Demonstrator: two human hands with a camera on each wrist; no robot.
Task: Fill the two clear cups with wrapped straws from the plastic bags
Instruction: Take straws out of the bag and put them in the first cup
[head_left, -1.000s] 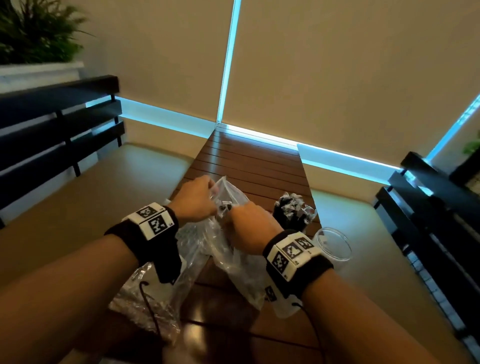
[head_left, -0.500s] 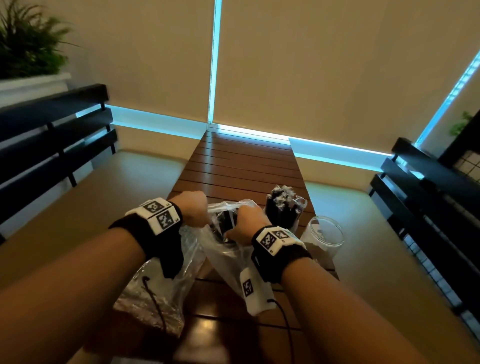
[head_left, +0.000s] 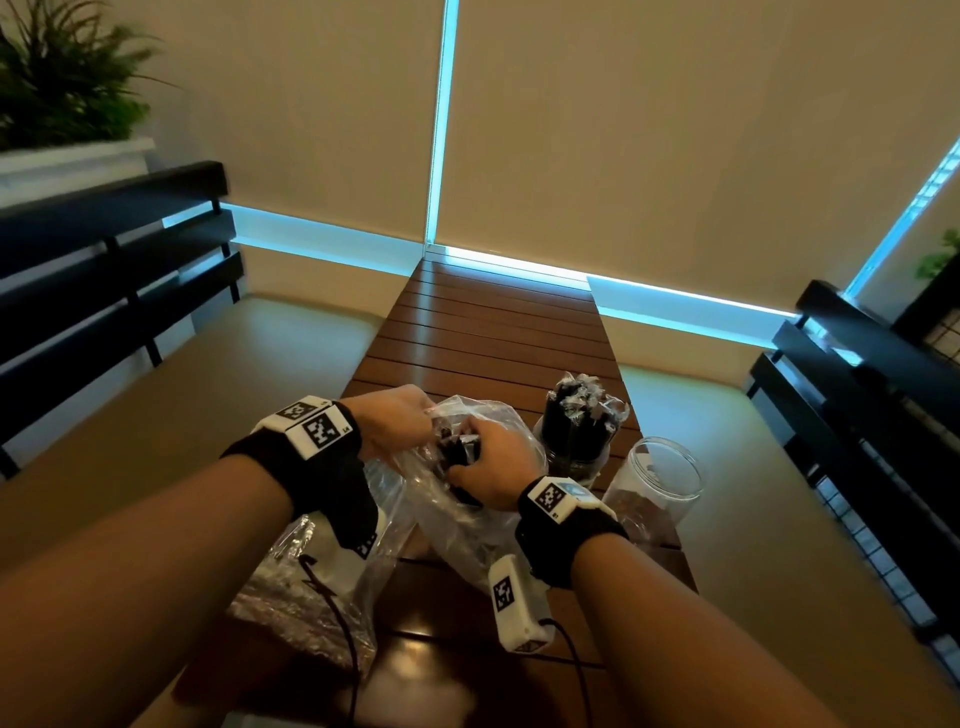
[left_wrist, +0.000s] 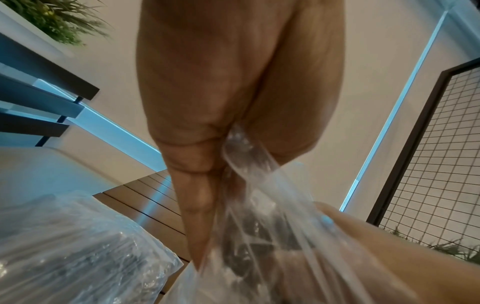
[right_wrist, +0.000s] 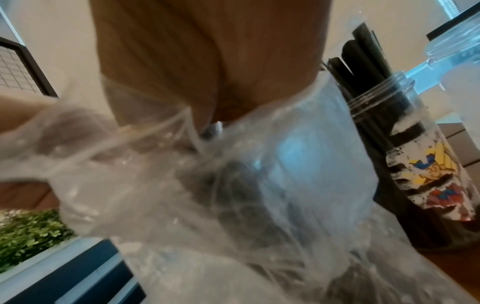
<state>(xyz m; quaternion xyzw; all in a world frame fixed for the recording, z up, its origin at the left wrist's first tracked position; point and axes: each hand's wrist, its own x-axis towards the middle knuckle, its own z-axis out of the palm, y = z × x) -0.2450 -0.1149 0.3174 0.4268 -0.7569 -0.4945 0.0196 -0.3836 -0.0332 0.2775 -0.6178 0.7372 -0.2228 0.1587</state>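
Observation:
A clear plastic bag (head_left: 467, 499) with dark wrapped straws (head_left: 460, 449) stands on the slatted wooden table (head_left: 493, 332). My left hand (head_left: 389, 421) pinches the bag's mouth (left_wrist: 241, 152) on its left side. My right hand (head_left: 488, 462) reaches into the opening, fingers curled round the bundle of straws; in the right wrist view the bag (right_wrist: 233, 185) covers those fingers. Right of the bag, one clear cup (head_left: 574, 441) is packed with black wrapped straws (right_wrist: 369, 67). The second clear cup (head_left: 657, 478) stands beside it with nothing visible inside.
A second plastic bag (head_left: 306, 597) of straws lies on the table under my left forearm. Beige bench seats (head_left: 208, 374) flank the narrow table, with dark slatted backrests (head_left: 104, 249) on both sides. A planter (head_left: 62, 104) sits at the far left.
Both hands and the bag have dropped lower toward the table. My right hand went from the bag's rim into its mouth and closed on the straws. The head view tilted.

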